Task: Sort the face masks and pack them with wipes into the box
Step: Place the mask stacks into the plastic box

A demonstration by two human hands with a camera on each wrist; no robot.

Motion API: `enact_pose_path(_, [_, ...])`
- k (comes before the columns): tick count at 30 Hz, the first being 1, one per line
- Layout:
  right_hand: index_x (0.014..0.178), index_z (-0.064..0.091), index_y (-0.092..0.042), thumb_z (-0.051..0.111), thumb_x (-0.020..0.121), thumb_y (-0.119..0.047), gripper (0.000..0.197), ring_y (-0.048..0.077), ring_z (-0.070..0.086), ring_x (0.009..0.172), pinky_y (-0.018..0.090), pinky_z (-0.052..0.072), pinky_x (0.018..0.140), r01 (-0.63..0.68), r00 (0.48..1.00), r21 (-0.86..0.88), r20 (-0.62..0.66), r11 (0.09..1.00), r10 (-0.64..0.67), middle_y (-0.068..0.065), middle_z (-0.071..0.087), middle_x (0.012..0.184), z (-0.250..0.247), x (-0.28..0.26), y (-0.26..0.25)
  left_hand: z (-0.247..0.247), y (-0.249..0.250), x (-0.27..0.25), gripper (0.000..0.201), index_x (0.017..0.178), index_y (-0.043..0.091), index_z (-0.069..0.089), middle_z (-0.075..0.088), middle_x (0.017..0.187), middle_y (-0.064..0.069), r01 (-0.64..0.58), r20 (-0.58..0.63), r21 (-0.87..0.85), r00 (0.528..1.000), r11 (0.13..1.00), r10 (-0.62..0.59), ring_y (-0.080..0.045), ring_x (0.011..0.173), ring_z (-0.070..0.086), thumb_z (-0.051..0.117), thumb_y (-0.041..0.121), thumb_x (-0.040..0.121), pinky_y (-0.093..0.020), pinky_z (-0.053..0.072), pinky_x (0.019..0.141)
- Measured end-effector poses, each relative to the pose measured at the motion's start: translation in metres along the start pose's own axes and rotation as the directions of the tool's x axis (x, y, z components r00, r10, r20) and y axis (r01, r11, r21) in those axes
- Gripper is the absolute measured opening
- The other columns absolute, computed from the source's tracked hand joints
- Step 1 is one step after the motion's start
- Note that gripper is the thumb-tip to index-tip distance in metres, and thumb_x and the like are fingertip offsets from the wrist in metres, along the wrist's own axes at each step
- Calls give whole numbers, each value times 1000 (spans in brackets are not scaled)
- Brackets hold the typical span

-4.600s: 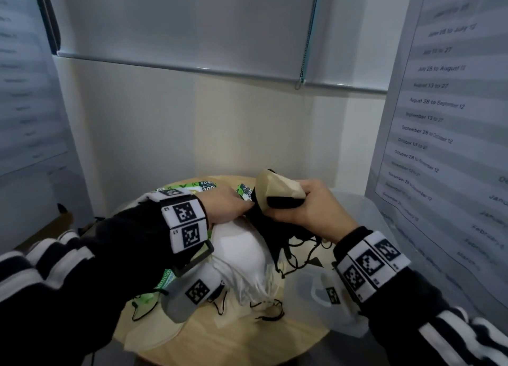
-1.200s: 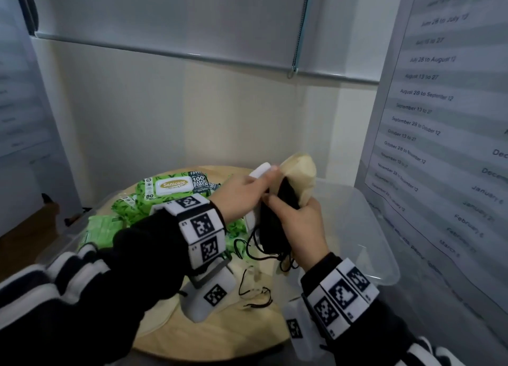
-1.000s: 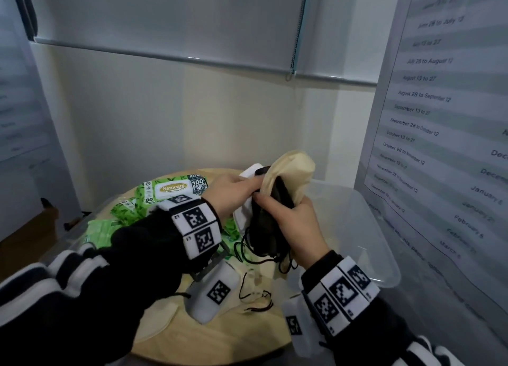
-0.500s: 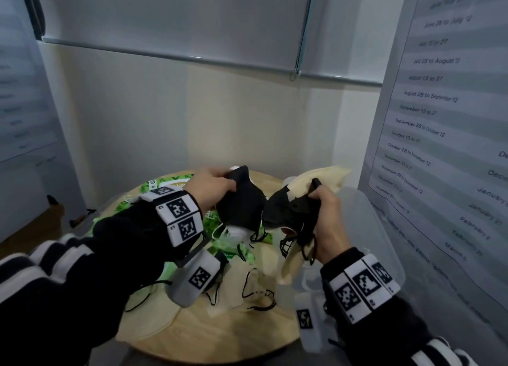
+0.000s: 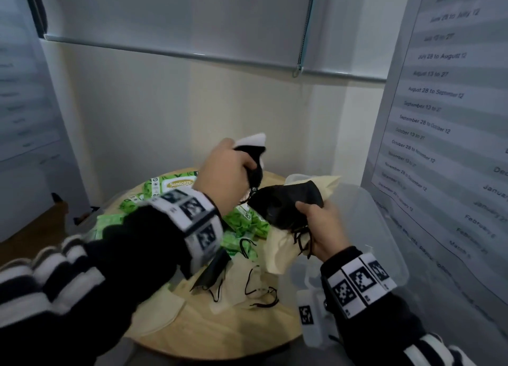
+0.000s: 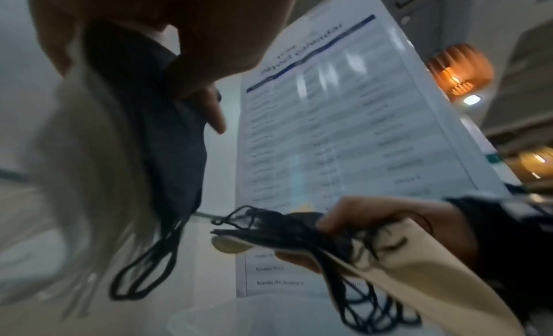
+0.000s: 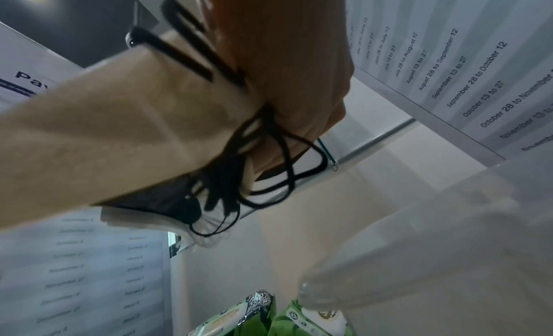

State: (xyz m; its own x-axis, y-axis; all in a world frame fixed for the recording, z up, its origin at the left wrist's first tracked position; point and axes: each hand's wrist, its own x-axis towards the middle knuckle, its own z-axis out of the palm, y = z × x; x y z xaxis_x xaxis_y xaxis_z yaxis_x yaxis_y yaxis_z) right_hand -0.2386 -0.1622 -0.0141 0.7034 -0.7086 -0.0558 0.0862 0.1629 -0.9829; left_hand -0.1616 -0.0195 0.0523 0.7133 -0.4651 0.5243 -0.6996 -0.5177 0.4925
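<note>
I am in the sorting step: I separate the masks by colour, and nothing seems packed yet.

Nearest to me, my right hand (image 5: 320, 229) is low, over the near edge of the clear box (image 5: 384, 239). Its fingers (image 5: 303, 207) are curled tight on a black mask (image 5: 288, 200) together with a beige mask (image 5: 283, 253), and the ear loops hang down from my palm.

My left hand (image 5: 222, 170) is raised higher and a little farther, wrist bent. Its fingers are clamped on another black mask (image 5: 254, 165) with a white mask (image 5: 253, 139) behind it.

On the worktop (image 5: 220, 335) below lie more beige masks (image 5: 236, 288), and behind them the green wipes packs (image 5: 176, 184).

I judge that the next move needs each colour laid on its own pile, and the tangled loops between both bundles must come free without dragging others along.
</note>
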Motion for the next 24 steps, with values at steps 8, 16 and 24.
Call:
enact_pose_path(8, [110, 63, -2, 55, 93, -13, 22, 28, 68, 87, 36, 57, 71, -21, 987, 39, 162, 999, 14, 20, 70, 101, 10, -12, -2, 35, 28, -15, 30, 115, 5, 57, 38, 125, -11, -88, 285, 264, 958, 961, 9, -28, 121, 37, 49, 24, 92, -35, 37, 98])
enact_pose_path(16, [116, 63, -8, 24, 93, -63, 71, 30, 62, 109, 42, 48, 93, -257, 945, 299, 278, 919, 174, 19, 66, 115, 4, -3, -9, 38, 13, -24, 65, 113, 14, 60, 39, 125, -3, -192, 304, 53, 938, 980, 168, -21, 118, 35, 64, 63, 71, -33, 32, 104])
enact_pose_path(24, [92, 73, -10, 33, 100, -35, 48, 15, 68, 69, 23, 56, 62, -206, 930, 361, 363, 909, 67, 7, 72, 80, 0, -7, -13, 35, 7, -25, 48, 100, 7, 70, 54, 106, -9, -141, 132, -178, 977, 974, 165, -21, 98, 52, 42, 39, 79, -23, 36, 86])
